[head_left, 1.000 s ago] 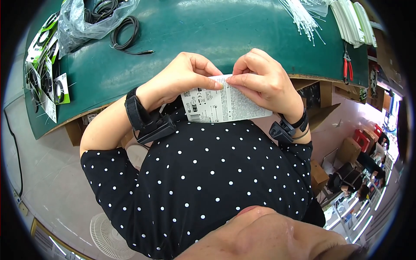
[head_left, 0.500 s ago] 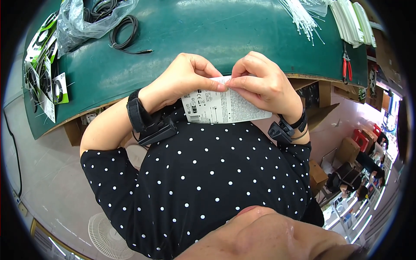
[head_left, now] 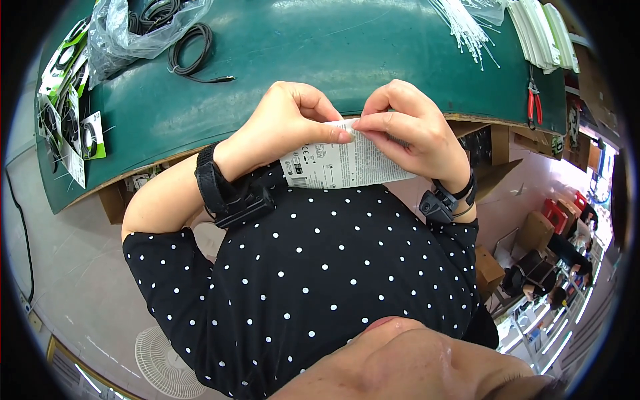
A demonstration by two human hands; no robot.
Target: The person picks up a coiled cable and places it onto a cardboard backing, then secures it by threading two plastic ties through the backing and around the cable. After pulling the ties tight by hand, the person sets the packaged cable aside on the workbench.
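Note:
Both of my hands are at a white printed packaging card [head_left: 333, 167], just off the table's near edge and close to my body. My left hand [head_left: 297, 117] pinches the card's upper edge between thumb and fingers. Right beside it, my right hand [head_left: 413, 127] is closed at the same edge, thumb and forefinger pressed together. Anything small between those right fingertips cannot be made out. The side facing me is covered in small print; the card's other side is hidden.
On the green table [head_left: 287, 60] lie a coiled black cable [head_left: 192, 53], a clear bag of cables [head_left: 133, 40] and carded cables [head_left: 67, 100] at left. White cable ties [head_left: 465, 30], a stack of cards [head_left: 540, 33] and red-handled pliers [head_left: 533, 103] lie at right.
My right hand has shifted slightly to the right, its fingertips moving a little away from my left thumb. The left hand and the card have barely moved.

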